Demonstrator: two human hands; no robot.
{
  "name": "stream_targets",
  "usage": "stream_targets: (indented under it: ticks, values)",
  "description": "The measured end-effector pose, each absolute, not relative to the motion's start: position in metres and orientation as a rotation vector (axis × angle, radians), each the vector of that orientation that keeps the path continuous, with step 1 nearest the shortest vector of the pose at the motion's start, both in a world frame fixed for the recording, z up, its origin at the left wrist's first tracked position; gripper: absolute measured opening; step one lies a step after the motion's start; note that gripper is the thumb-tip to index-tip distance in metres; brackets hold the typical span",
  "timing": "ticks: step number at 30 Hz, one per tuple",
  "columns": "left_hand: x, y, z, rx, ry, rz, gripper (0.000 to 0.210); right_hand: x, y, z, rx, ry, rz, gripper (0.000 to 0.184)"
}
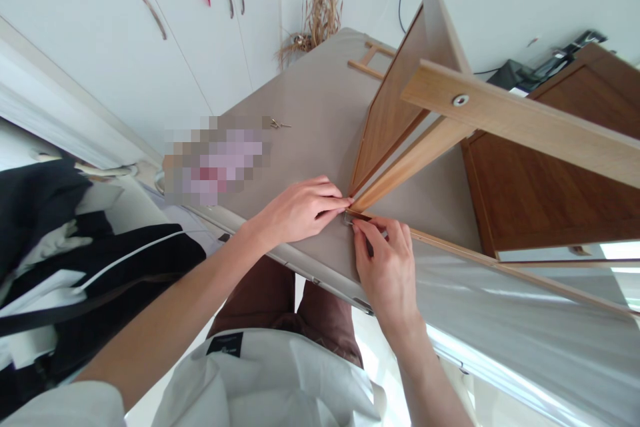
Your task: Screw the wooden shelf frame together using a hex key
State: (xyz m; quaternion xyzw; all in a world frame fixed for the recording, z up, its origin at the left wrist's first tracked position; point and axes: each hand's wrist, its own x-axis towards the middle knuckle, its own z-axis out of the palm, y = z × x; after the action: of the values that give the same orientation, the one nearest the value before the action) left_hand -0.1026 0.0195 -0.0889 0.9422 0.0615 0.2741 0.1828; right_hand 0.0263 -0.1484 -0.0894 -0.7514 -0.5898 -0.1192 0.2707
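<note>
A wooden frame with panels [387, 103] stands tilted on the grey-covered table. At its lower corner, my left hand [306, 208] has its thumb and fingers drawn together, their tips against the wood. A small shiny metal piece [349, 217] shows at the joint, just below those fingertips. My right hand [387, 257] is pinched at the same corner from the near side, beside a thin wooden rail [450, 248]. What its fingertips hold is mostly hidden. A wooden bar [520, 121] with a metal-ringed hole juts toward me on the right.
Several small screws [280, 124] lie on the table [320, 107], beside a blurred-out patch. A small wooden piece [370, 60] and dried stalks [323, 13] are at the far end. Dark brown panels [560, 180] stand at right. Dark clothing [125, 267] lies at left, below the table edge.
</note>
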Motion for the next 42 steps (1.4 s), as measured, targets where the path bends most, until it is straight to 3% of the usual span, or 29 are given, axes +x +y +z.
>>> stream_targets:
  ticks: [26,42]
  values:
    - [-0.105,0.019,-0.088,2.654,0.208,0.758,0.028,0.028,-0.152,-0.086,-1.907,-1.732,-0.143,0.021]
    - [-0.106,0.020,-0.087,2.614,0.248,0.754,0.026,0.031,-0.148,-0.080,-1.978,-1.780,-0.289,0.019]
